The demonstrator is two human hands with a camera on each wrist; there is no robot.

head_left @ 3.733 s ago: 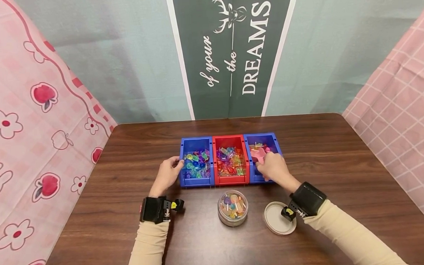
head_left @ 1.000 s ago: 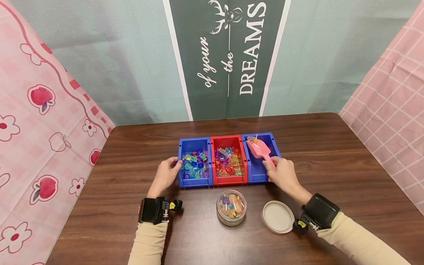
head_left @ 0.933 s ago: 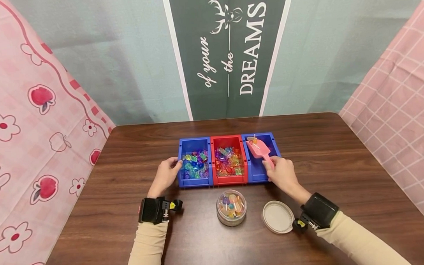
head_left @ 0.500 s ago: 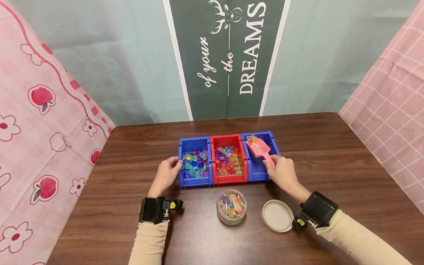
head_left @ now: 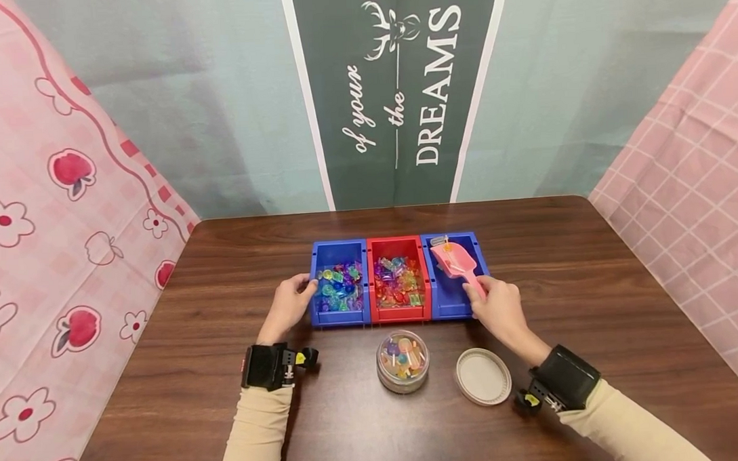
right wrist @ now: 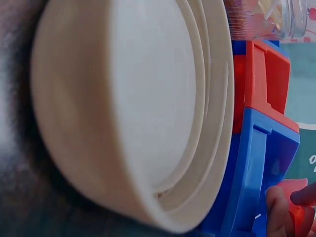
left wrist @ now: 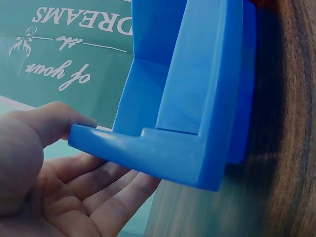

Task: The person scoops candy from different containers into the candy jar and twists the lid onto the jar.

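My left hand point(head_left: 291, 302) holds the outer wall of the left blue bin point(head_left: 341, 317); in the left wrist view the thumb lies over the rim, fingers along the outside. My right hand point(head_left: 500, 309) grips the handle of a pink scoop point(head_left: 457, 260), whose blade tilts inside the right blue bin point(head_left: 449, 299). A few small pieces, one with a white stick, show at the scoop's tip. Between the blue bins sits a red bin point(head_left: 399, 313) with colourful translucent pieces; the left bin has similar ones. The right wrist view shows only part of the scoop point(right wrist: 295, 185).
A clear jar point(head_left: 403, 385) of small candy-like pieces stands in front of the red bin. Right of it lies a whitish round lid point(head_left: 484, 377), large in the right wrist view. All rest on a brown wooden table point(head_left: 352, 434), with fabric hangings behind and at the sides.
Several seconds ago the scoop was among the pieces in the right bin; it has since come up. In the last half second my right hand drew it slightly back and right. My left hand stayed put.
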